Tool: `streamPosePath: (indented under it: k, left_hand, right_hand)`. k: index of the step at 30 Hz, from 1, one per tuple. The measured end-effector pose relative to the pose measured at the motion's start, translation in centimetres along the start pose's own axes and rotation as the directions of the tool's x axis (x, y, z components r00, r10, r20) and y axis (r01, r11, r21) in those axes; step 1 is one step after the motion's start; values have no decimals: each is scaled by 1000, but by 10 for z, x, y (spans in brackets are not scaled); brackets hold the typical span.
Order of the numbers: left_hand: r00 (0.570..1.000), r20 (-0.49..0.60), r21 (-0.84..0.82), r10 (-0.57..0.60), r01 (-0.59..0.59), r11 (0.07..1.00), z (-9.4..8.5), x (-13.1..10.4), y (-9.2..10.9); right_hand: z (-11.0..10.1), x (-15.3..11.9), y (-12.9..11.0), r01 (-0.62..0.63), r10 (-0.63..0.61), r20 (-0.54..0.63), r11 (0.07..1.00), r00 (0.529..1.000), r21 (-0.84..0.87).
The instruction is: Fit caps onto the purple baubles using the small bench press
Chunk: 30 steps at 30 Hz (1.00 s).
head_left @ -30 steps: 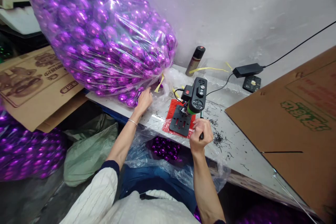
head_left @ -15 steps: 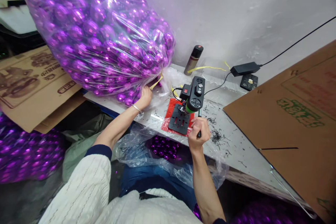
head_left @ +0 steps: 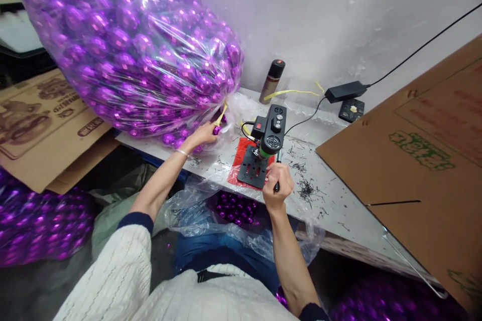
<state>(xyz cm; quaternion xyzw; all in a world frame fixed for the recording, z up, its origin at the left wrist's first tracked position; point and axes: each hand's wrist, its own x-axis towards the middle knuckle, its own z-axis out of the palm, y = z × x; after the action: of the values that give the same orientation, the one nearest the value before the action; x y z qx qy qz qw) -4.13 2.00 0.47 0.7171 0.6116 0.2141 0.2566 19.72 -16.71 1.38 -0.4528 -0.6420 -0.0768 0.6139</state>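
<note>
My left hand (head_left: 205,133) reaches to the tied-in mouth of a big clear plastic bag (head_left: 150,55) full of shiny purple baubles. A single purple bauble (head_left: 217,130) shows at its fingertips, seemingly pinched. Beside those fingers hangs a yellow ribbon (head_left: 222,114) from the bag's neck. My right hand (head_left: 278,185) is wrapped round the black-ended lever handle (head_left: 277,187) of a small black bench machine (head_left: 274,128). The machine's slotted base plate (head_left: 251,168) rests on a red sheet (head_left: 234,173). Below the table edge, more purple baubles (head_left: 237,208) lie in clear plastic on my lap.
A spray can (head_left: 271,82) stands by the wall, near a power adapter (head_left: 346,91) and a dark phone-like object (head_left: 351,110). Small black bits (head_left: 307,188) litter the white table (head_left: 331,210). Cardboard boxes flank it at right (head_left: 422,160) and left (head_left: 52,125).
My left hand has gone from a closed fist to reaching fingers at the bag mouth, where a purple bauble now shows. My right hand stays on the lever. The whole view has shifted slightly.
</note>
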Motion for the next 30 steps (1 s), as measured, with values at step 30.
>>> streamPosePath:
  k: [30]
  left_hand:
    - [913,327,-945,-246,318,-77,108,-125,56]
  right_hand:
    - [-12,42,-13,-132,134,64,991,989,-35]
